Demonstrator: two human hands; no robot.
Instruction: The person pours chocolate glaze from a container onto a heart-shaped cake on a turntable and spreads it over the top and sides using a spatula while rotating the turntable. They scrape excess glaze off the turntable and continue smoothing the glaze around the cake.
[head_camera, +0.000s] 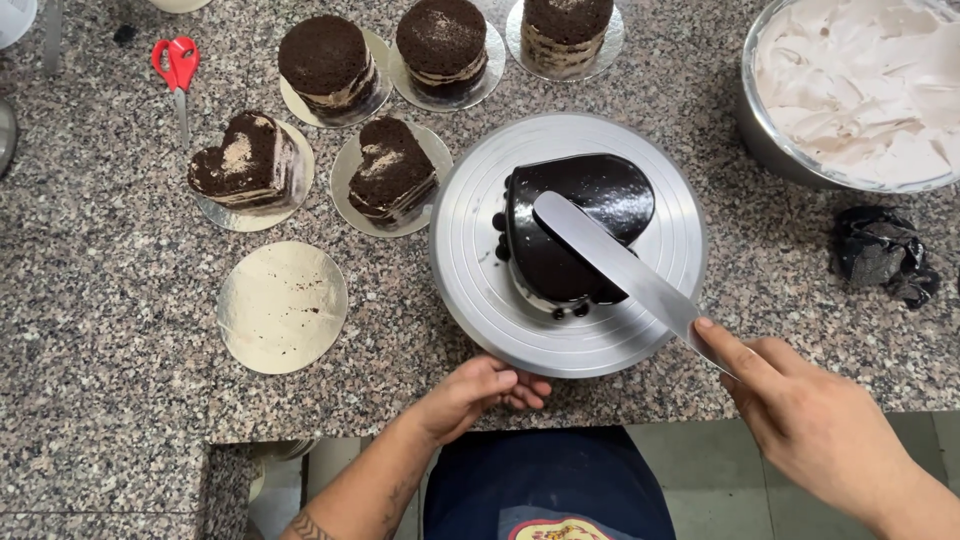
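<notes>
A heart-shaped cake (560, 190) coated in glossy dark chocolate sits on a round metal turntable (470, 270). My right hand (815, 425) grips a long metal spatula (610, 262), index finger stretched along the blade, whose rounded tip lies flat across the cake's top. My left hand (475, 392) rests at the turntable's near rim, fingers curled under its edge. Small dark drips dot the turntable beside the cake.
Two uncoated heart cakes (245, 160) (392, 168) and three round layered cakes (325, 62) (440, 45) (565, 30) stand on silver boards. An empty silver board (282, 306) lies at left. Red scissors (177, 70), a steel bowl of white cream (860, 90), a crumpled black wrapper (885, 255). Granite counter edge (330, 425) runs near me.
</notes>
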